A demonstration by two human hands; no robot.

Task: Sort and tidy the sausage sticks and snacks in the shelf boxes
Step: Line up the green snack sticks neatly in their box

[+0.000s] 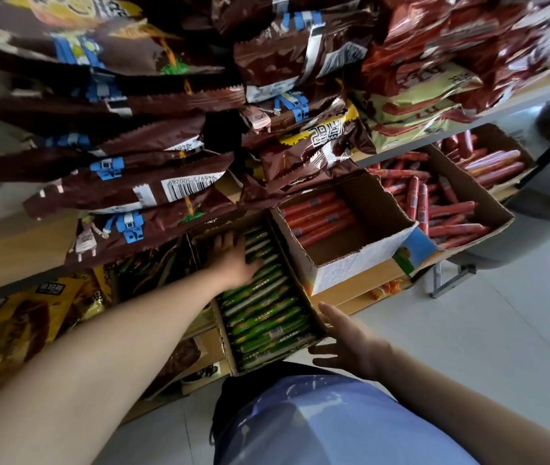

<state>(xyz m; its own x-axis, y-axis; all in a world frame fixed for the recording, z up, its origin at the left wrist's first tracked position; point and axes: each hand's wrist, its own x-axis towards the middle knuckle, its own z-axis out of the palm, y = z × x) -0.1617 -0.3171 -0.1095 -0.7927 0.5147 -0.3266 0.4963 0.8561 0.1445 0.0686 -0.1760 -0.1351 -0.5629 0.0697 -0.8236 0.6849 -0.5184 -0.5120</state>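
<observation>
A long cardboard box on the lower shelf holds a tight row of green sausage sticks. My left hand lies flat on the far end of that row, fingers spread over the sticks, gripping nothing. At the box's near right corner my right hand rests with its fingers apart against the cardboard. To the right stands a half-full box with orange-red sausage sticks laid at its back.
Two more boxes of red sausage sticks sit further right. Brown snack bags overhang the upper shelf, above my left hand. Yellow-brown bags fill the lower left. A metal shelf leg stands on the tiled floor.
</observation>
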